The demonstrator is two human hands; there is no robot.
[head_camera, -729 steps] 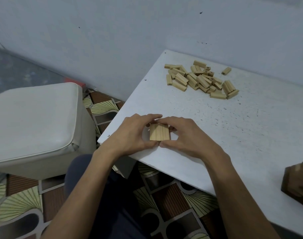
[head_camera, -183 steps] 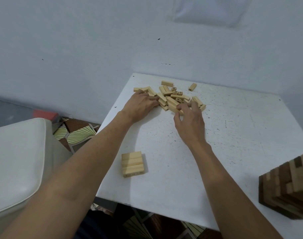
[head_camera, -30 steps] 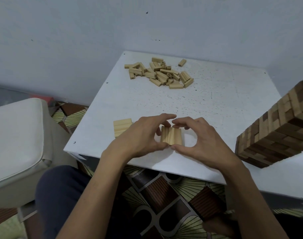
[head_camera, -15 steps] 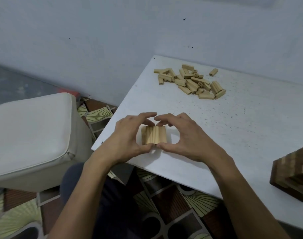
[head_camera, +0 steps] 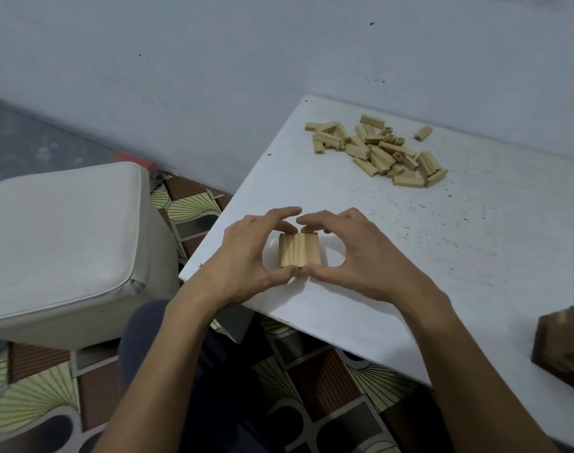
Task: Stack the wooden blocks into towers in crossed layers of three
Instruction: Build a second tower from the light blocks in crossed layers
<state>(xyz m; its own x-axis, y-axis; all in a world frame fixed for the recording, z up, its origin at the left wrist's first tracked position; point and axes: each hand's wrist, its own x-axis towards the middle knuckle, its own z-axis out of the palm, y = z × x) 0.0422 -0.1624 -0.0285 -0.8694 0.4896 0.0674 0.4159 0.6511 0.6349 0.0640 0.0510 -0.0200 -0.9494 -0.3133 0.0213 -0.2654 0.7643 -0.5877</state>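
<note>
A layer of three pale wooden blocks point(head_camera: 299, 250) lies side by side near the front left corner of the white table point(head_camera: 459, 256), their lengths pointing away from me. A sliver of another block shows beneath its near edge. My left hand point(head_camera: 246, 256) and my right hand point(head_camera: 361, 256) curl round the layer from either side, thumbs at the near ends and fingertips at the far ends. A loose pile of pale blocks point(head_camera: 377, 152) lies at the far side of the table.
A dark brown block tower point(head_camera: 563, 348) stands at the table's right front edge, cut off by the frame. A white padded stool point(head_camera: 60, 240) sits left of the table. The grey wall runs close behind, above a patterned floor.
One second ago my hands held the three blocks to the right of a flat layer on the table. They have moved left over that layer and now hold still there.
</note>
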